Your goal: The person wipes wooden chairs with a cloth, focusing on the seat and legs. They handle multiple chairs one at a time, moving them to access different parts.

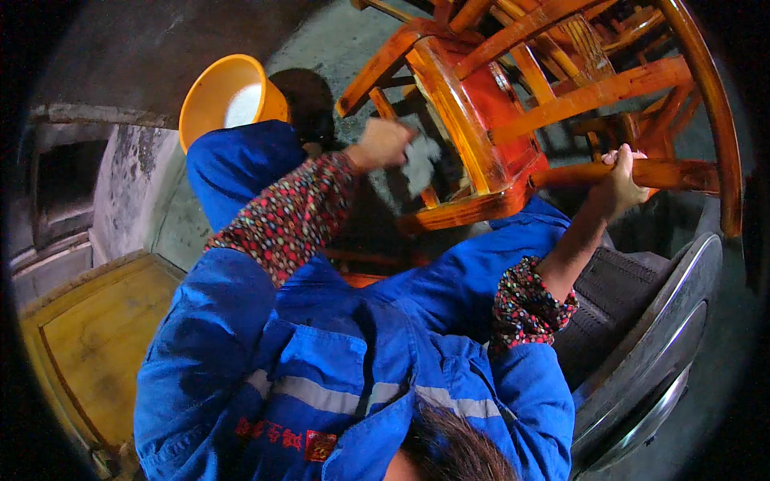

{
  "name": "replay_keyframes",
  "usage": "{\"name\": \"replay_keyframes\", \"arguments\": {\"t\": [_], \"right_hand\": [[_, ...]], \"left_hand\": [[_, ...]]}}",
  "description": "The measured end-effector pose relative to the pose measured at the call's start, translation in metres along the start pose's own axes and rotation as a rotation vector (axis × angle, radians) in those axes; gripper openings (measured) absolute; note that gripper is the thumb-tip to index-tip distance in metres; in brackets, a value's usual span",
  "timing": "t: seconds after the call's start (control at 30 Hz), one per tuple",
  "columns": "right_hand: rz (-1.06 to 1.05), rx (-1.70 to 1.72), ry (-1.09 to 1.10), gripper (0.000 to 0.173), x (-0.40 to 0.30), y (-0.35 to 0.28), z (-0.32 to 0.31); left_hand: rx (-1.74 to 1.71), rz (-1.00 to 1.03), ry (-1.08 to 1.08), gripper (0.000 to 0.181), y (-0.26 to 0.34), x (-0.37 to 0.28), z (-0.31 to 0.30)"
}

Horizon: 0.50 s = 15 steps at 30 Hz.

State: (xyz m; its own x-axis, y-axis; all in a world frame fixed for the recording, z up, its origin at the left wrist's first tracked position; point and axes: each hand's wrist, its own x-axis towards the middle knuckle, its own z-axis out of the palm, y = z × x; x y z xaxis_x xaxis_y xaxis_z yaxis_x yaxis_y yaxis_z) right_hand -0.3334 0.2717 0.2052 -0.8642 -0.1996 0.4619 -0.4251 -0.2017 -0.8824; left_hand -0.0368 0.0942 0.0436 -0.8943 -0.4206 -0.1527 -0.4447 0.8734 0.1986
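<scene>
A varnished orange-brown wooden chair with a red seat panel lies tipped over my lower legs and the floor. My right hand is closed around one of its rails, at the right. My left hand, slightly blurred, is curled into a fist beside the chair's frame, close to a slim wooden leg or stretcher. Whether anything lies inside that fist is hidden. Both my arms show patterned cuffs under blue work sleeves.
Left of my knee stands an orange-yellow plastic bucket with something whitish inside. More wooden chairs crowd the upper right. Grey rounded panels lean at my right. A yellow board-like surface lies at lower left, near a stained wall.
</scene>
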Motion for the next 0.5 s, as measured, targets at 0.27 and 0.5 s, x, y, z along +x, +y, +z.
{"name": "replay_keyframes", "arguments": {"t": [0.27, 0.5], "right_hand": [[0.0, -0.034, 0.028, 0.008, 0.0, -0.001, 0.0], [0.008, -0.031, 0.038, 0.008, -0.002, -0.001, 0.005]], "left_hand": [[0.107, -0.104, 0.156, 0.039, -0.038, 0.019, -0.014], [-0.151, 0.139, 0.012, 0.026, 0.093, -0.029, 0.023]]}}
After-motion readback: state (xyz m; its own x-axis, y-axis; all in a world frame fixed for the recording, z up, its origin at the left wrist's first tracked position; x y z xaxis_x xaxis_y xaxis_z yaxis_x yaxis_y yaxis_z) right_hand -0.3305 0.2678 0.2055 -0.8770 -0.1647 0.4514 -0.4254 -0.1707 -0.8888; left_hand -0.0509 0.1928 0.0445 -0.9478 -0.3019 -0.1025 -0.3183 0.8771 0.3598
